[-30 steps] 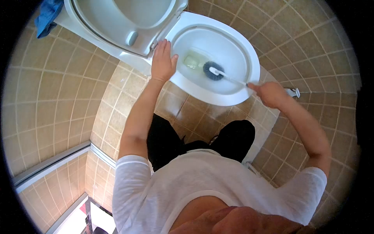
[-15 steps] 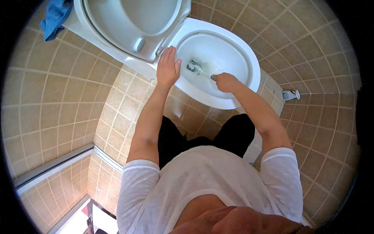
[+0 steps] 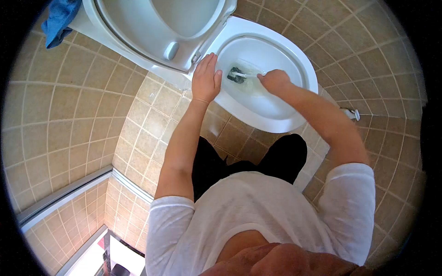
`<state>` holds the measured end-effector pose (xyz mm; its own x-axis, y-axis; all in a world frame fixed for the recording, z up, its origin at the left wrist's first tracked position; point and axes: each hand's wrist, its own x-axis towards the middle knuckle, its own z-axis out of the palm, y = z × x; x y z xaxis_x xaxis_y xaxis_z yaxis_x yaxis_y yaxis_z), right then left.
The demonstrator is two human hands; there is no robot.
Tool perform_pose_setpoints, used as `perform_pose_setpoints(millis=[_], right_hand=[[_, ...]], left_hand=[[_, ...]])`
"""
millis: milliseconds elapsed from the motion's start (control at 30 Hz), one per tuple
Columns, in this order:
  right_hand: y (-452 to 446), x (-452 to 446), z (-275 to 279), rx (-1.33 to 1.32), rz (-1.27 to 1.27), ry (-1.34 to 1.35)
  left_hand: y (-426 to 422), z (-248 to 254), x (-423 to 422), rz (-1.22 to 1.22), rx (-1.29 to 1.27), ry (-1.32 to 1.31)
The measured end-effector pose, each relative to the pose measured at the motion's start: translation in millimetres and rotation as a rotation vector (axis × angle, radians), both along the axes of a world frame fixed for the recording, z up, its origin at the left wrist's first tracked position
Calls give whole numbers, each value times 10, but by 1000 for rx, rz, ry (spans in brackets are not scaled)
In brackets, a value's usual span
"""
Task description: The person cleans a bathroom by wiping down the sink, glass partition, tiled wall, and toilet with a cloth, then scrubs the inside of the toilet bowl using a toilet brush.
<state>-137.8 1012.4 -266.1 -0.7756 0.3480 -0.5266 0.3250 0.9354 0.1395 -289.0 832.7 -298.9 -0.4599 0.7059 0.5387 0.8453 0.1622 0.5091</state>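
Observation:
My right hand (image 3: 275, 82) is closed around the end of a toilet brush (image 3: 247, 75), whose pale handle reaches down into the white toilet bowl (image 3: 282, 125). At the bottom of the bowl lies a dark patch at the brush's far end; I cannot tell bristles from drain opening there. Pale greenish water surrounds it. My left hand (image 3: 206, 79) lies flat on the rim beside the hinge, fingers stretched out and holding nothing.
The toilet lid and seat (image 3: 184, 18) are raised against the tank. A blue cloth (image 3: 60, 25) hangs at the upper left. A white object (image 3: 352, 114) sits by the right wall. A metal door track (image 3: 64, 195) crosses the lower left.
My right hand has moved up and slightly right, swinging the brush handle to a more level angle. My left hand stays on the rim. The whole view has shifted slightly.

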Motion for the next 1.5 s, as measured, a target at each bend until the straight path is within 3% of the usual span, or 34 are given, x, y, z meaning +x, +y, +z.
perform_pose_setpoints(millis=[100,200,500,567,700,767,800,867,1033,1100,1200,1333,1400,1500], right_hand=[[-146,67,33,-95,-106,-60],[-107,345,106,-197,120,-21],[-477,1109,862,-638,-222,104],[-704,1144,1039,-942,-595,184],[-975,998,702,-1220,-890,273],[-1015,756,534,-1530,-1296,752],[-1042,687,478,-1537,-1291,756],[-1076,599,413,-1790,-1401,903],[-1155,774,567,-1558,-1144,732],[-1143,1016,740,-1320,-822,357],[-1014,1289,839,-1268,-847,214],[-903,838,627,-1408,-885,386],[-943,674,496,-1586,-1242,645],[-1115,894,469,-1516,-1032,508]], left_hand=[[-8,-18,-24,-21,25,11],[-1,-29,-17,3,1,-7],[-13,-30,-24,-9,10,-32],[-18,-31,-27,-14,26,-27],[-10,-66,-24,-10,42,-26],[-14,-68,-18,-19,50,-18],[-15,-72,-30,-27,60,-13],[4,-86,-56,-15,57,22],[3,-73,-39,-31,71,40],[2,-52,-22,-29,64,24],[3,-82,-48,-44,73,53],[-1,-74,-29,-25,69,21],[-1,-75,-27,-18,71,31],[-10,-70,-14,-23,59,56]])
